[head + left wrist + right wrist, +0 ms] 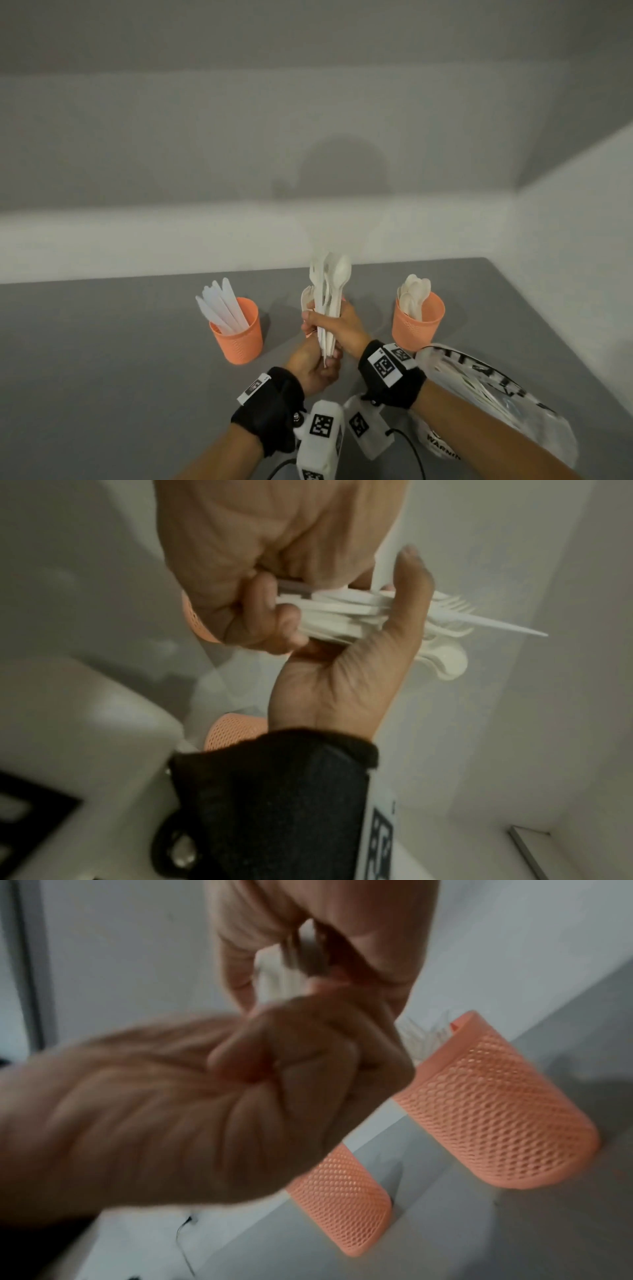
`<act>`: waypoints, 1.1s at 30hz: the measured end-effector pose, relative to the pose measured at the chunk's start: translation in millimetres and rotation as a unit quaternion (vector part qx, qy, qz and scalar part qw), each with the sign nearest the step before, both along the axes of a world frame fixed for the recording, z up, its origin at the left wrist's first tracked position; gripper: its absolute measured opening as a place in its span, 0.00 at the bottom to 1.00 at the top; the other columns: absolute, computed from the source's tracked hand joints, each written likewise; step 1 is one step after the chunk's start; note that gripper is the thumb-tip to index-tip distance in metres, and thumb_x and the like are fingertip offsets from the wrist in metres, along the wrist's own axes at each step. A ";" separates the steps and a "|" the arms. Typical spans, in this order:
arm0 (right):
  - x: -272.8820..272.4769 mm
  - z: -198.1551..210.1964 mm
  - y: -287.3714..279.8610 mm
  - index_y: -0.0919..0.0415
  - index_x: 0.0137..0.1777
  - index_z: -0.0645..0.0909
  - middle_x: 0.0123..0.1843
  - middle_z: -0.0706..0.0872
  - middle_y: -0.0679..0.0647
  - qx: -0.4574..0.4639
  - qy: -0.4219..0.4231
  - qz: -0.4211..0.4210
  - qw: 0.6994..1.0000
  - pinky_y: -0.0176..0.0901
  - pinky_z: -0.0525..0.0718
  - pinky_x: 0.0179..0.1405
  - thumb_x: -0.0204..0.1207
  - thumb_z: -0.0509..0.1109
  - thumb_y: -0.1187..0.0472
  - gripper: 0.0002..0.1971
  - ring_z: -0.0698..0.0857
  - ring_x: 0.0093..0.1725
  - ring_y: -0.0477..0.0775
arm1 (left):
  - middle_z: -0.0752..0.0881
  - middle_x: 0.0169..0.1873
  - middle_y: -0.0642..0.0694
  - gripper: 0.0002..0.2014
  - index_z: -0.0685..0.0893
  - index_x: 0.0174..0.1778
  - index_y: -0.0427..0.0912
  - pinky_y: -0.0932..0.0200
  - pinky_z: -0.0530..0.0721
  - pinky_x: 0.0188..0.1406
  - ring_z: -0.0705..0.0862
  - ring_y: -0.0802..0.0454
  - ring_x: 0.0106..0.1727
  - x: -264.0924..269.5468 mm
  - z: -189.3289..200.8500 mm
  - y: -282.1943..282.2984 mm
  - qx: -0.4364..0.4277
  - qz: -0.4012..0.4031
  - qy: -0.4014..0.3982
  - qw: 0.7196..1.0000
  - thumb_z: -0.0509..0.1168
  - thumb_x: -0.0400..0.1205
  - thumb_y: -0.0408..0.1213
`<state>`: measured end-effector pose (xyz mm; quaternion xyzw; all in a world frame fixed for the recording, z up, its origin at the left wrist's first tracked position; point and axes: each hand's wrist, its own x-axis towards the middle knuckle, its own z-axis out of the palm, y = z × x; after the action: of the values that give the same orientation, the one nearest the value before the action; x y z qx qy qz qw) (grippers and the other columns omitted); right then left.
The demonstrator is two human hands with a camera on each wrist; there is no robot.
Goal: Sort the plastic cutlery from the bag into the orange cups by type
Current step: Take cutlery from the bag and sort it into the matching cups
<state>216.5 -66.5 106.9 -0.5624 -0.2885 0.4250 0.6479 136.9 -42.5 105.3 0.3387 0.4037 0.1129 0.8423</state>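
Both hands hold one upright bundle of white plastic cutlery (pixel 330 294) above the middle of the grey table (pixel 102 342). My right hand (pixel 334 323) grips the bundle round its middle. My left hand (pixel 323 361) pinches the handle ends below. Spoon bowls and fork tines stick out at the top; a fork (pixel 455 605), a knife tip (pixel 514 628) and spoons (pixel 448 664) fan out past the right hand (pixel 342 656). The left orange cup (pixel 238 330) holds knives; the right orange cup (pixel 418 323) holds spoons. A third orange cup (pixel 496 1110) with fork tines stands behind the hands.
The clear plastic bag (pixel 486 390) with black print lies at the right front, under my right forearm, with more cutlery inside. White walls close off the table at the back and right. Bare grey table lies to the left of the knife cup.
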 end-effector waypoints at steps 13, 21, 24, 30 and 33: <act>21.1 -18.5 -7.9 0.62 0.48 0.79 0.22 0.75 0.52 -0.024 0.097 -0.017 0.995 0.37 0.77 0.19 0.76 0.69 0.66 0.03 0.75 0.19 0.47 | 0.78 0.26 0.46 0.12 0.77 0.36 0.39 0.69 0.75 0.20 0.76 0.59 0.20 -22.8 2.6 26.8 0.286 -0.099 0.132 0.944 0.54 0.85 0.31; 19.8 -24.6 -17.8 0.58 0.52 0.83 0.31 0.85 0.53 -0.084 0.017 0.064 0.994 0.36 0.77 0.24 0.73 0.72 0.55 0.10 0.78 0.23 0.45 | 0.83 0.35 0.45 0.08 0.81 0.51 0.37 0.64 0.78 0.32 0.80 0.55 0.32 -9.3 16.8 48.1 0.375 0.003 0.062 0.925 0.63 0.82 0.38; 15.3 -23.9 -18.9 0.59 0.52 0.81 0.30 0.87 0.53 -0.083 0.001 0.084 0.993 0.38 0.79 0.26 0.77 0.70 0.61 0.06 0.81 0.23 0.47 | 0.83 0.34 0.44 0.09 0.79 0.47 0.36 0.67 0.77 0.23 0.79 0.55 0.28 -0.1 14.6 49.4 0.376 0.025 0.070 0.924 0.63 0.82 0.40; 18.2 -24.6 -21.8 0.62 0.56 0.79 0.35 0.90 0.56 -0.102 -0.008 0.123 0.987 0.44 0.84 0.32 0.78 0.68 0.60 0.09 0.85 0.28 0.53 | 0.82 0.30 0.39 0.09 0.75 0.35 0.37 0.66 0.78 0.18 0.78 0.58 0.16 -0.6 14.5 60.7 0.376 0.043 0.093 0.921 0.61 0.82 0.30; 19.5 -21.7 -22.6 0.65 0.53 0.79 0.35 0.89 0.59 -0.117 0.011 0.121 0.986 0.43 0.84 0.29 0.79 0.68 0.59 0.09 0.85 0.26 0.54 | 0.81 0.29 0.42 0.03 0.75 0.42 0.36 0.56 0.82 0.31 0.80 0.52 0.24 -11.9 29.8 70.0 0.447 0.105 0.086 0.884 0.60 0.82 0.28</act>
<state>236.0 -89.1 85.2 -0.5905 -0.2953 0.5373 0.5248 125.0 27.6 135.1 0.6435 0.4141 0.3399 0.5468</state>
